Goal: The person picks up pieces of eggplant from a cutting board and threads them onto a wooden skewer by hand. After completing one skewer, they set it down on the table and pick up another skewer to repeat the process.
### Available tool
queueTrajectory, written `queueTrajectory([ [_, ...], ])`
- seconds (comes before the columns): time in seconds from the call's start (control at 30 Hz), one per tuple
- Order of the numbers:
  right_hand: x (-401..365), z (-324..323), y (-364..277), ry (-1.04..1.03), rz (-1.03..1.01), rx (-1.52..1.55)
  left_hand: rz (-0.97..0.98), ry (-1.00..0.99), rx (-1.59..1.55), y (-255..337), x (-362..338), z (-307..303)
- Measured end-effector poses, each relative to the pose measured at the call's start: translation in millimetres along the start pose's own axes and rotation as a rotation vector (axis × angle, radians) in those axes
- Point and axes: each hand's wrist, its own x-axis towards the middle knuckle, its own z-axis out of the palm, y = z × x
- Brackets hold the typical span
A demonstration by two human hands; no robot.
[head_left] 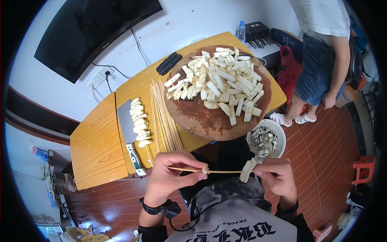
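Topping one orange wooden table (133, 88), one round brown chopping board (193, 117) holds one pile of pale vegetable sticks (221, 80). Nearer the body, the left hand (173, 177) pinches one thin bamboo skewer (225, 172) held level, and the right hand (280, 177) clamps its threaded pieces (247, 170).

Person (322, 40): cut off above chest, upper right frame edge.
Skewer (225, 172): right end hidden inside vegetable piece (246, 170).

The left hand (171, 171) holds a thin stick (209, 171). The right hand (278, 174) pushes white pieces (247, 169) onto it. More white pieces sit on a round board (201, 119). A knife (130, 135) lies near.
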Motion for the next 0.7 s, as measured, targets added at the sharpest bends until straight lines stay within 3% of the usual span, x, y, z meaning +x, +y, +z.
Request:
queueTrajectory([
  [0.3,-1.1,2.7,-0.6,-0.023,-0.01,0.005,-0.041,-0.053,-0.029,-15.8,3.4,15.5],
  [0.5,-0.2,0.1,-4.6,-0.024,-0.012,-0.001,-0.112,0.067,-0.095,-18.4,-0.1,31.7],
  [0.7,1.3,0.2,-7.3,-0.045,-0.016,-0.02,-0.122,0.063,-0.086,-21.7,-2.4,40.0],
])
